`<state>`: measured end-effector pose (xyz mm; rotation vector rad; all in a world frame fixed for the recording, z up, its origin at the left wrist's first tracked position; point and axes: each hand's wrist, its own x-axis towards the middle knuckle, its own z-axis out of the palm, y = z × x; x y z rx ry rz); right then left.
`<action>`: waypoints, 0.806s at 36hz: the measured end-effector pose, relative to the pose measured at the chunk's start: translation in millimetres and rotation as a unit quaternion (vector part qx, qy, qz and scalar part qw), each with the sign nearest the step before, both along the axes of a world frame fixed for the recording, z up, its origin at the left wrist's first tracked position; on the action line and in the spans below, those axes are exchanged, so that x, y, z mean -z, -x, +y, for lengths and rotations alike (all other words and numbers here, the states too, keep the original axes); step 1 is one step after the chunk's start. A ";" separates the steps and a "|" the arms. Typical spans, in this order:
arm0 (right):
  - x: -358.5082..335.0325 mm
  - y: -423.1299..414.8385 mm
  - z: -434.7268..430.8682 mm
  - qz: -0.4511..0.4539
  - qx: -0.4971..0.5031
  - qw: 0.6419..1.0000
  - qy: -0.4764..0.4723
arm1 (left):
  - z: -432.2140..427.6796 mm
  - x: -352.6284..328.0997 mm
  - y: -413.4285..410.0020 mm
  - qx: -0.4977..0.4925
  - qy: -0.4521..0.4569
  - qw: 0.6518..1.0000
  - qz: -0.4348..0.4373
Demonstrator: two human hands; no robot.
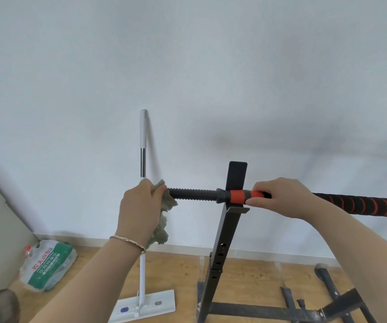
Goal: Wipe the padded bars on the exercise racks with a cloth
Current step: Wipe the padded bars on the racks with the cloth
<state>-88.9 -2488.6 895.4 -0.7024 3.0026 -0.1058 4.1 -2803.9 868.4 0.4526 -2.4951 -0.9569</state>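
A black bar lies across the hook of a black rack upright. Its ribbed left end sticks out past the upright. An orange sleeve sits at the hook, and black-and-orange spiral padding runs off to the right. My left hand grips a grey-green cloth around the bar's left tip, and the cloth hangs down below the hand. My right hand grips the bar just right of the orange sleeve.
A white flat mop leans on the white wall behind my left hand, with its head on the wooden floor. A crushed plastic water jug lies at the left. Black rack base bars spread across the floor at the lower right.
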 end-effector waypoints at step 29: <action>-41.1 -74.7 -47.5 -0.117 0.193 0.680 0.698 | 115.7 -63.7 24.3 0.209 -0.403 0.891 -0.001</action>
